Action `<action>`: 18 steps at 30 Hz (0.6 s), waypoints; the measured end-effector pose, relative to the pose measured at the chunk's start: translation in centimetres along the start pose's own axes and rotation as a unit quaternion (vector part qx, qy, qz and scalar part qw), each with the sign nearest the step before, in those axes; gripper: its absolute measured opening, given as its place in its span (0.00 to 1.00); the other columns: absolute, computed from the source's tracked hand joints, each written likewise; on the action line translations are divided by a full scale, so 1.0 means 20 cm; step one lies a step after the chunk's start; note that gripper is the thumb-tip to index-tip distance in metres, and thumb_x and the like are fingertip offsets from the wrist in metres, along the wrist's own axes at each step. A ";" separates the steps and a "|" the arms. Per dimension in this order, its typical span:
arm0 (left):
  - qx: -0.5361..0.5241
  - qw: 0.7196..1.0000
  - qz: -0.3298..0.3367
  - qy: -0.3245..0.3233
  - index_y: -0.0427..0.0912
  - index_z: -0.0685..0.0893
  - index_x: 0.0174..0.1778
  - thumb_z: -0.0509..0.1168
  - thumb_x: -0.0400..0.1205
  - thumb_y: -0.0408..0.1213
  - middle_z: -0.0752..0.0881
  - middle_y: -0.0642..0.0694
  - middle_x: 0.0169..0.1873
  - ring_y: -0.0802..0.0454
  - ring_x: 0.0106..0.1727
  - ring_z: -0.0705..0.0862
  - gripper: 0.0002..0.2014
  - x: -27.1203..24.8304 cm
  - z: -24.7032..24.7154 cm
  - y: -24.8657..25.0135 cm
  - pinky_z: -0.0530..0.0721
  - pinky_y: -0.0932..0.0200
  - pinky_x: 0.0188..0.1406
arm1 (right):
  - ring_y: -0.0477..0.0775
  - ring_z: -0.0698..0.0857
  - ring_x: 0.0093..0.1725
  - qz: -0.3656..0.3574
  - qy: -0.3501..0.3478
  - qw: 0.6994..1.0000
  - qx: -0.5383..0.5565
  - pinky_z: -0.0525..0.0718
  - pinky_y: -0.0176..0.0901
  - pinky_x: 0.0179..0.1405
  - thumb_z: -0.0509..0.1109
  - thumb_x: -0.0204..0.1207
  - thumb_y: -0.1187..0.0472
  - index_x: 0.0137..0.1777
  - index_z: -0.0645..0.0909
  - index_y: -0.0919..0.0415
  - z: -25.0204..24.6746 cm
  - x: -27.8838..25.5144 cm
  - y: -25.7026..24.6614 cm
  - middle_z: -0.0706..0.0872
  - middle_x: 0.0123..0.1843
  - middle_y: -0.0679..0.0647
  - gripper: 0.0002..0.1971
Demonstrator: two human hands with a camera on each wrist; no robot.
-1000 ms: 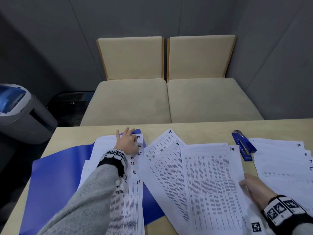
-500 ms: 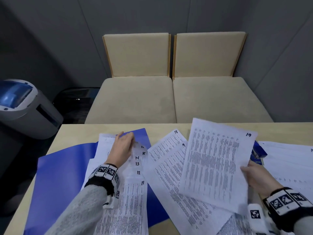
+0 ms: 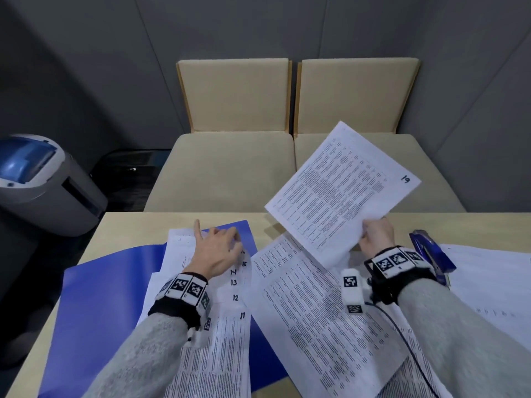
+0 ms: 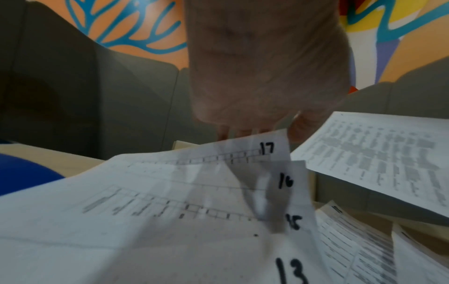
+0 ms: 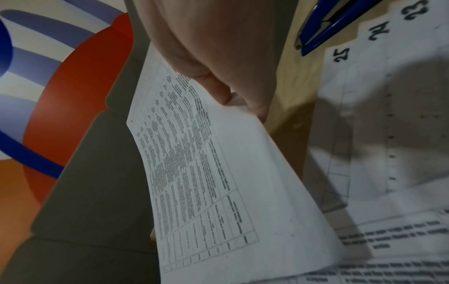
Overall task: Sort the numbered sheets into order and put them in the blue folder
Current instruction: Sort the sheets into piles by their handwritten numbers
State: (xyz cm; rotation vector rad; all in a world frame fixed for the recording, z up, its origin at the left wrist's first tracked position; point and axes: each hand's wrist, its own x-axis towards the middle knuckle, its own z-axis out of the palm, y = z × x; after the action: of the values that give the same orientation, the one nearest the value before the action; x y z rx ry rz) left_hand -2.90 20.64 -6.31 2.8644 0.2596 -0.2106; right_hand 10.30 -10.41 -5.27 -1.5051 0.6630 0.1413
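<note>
Left hand extends forward, palm down, fingers bent at the tips in a light grip; right hand is raised, thumb and fingers pinching.

The right hand has lifted sheet 19 off the spread of papers on the table, now holding it tilted in the air by its lower edge. The left hand, flat on the fanned stack a second ago, now raises the corner of sheet 17.
</note>
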 end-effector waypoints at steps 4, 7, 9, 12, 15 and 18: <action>0.109 0.993 -0.004 0.045 0.48 0.79 0.53 0.46 0.81 0.62 0.78 0.47 0.53 0.46 0.61 0.76 0.25 0.09 0.06 0.13 0.39 0.32 0.77 | 0.55 0.77 0.37 -0.020 -0.003 0.999 -0.027 0.77 0.40 0.31 0.57 0.79 0.74 0.36 0.69 0.54 -0.03 0.02 -0.01 0.74 0.34 0.52 0.15; 0.122 0.992 0.014 -0.036 0.47 0.77 0.61 0.54 0.80 0.63 0.77 0.44 0.60 0.43 0.68 0.73 0.25 0.15 0.15 0.24 0.42 0.31 0.78 | 0.55 0.78 0.43 -0.033 0.020 0.999 0.007 0.80 0.35 0.25 0.56 0.77 0.76 0.48 0.75 0.61 -0.11 0.02 -0.02 0.77 0.37 0.54 0.11; 0.118 0.990 0.002 -0.080 0.47 0.76 0.61 0.58 0.76 0.65 0.76 0.44 0.62 0.42 0.69 0.70 0.28 0.18 0.21 0.29 0.42 0.30 0.77 | 0.54 0.80 0.43 -0.034 0.031 0.996 0.073 0.81 0.34 0.28 0.53 0.73 0.80 0.58 0.76 0.64 -0.15 0.04 -0.03 0.82 0.45 0.57 0.20; 0.099 0.990 -0.009 -0.097 0.49 0.79 0.61 0.62 0.77 0.58 0.74 0.44 0.64 0.40 0.71 0.66 0.22 0.19 0.22 0.33 0.39 0.27 0.76 | 0.56 0.79 0.50 -0.045 0.036 0.992 0.108 0.82 0.36 0.32 0.52 0.70 0.81 0.59 0.76 0.65 -0.20 0.04 -0.07 0.82 0.51 0.59 0.22; 0.081 0.995 0.050 -0.004 0.50 0.82 0.55 0.62 0.81 0.51 0.77 0.48 0.60 0.43 0.71 0.67 0.12 0.16 0.19 0.34 0.36 0.27 0.74 | 0.58 0.81 0.54 -0.051 0.039 0.989 0.136 0.84 0.44 0.43 0.52 0.73 0.80 0.63 0.76 0.68 -0.22 0.06 -0.11 0.83 0.59 0.62 0.22; 0.076 0.969 0.154 0.178 0.51 0.81 0.41 0.67 0.79 0.45 0.82 0.52 0.47 0.47 0.65 0.73 0.04 0.10 0.16 0.33 0.46 0.33 0.74 | 0.59 0.82 0.55 -0.064 0.046 0.986 0.150 0.84 0.45 0.45 0.53 0.74 0.79 0.62 0.76 0.65 -0.25 0.05 -0.17 0.83 0.62 0.65 0.21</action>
State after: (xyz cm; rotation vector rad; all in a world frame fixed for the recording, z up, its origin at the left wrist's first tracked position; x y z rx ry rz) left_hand -0.01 13.86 -8.04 3.0268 -0.1470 0.3602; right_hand 11.19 -15.74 -2.35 -1.2633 0.6287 -0.1227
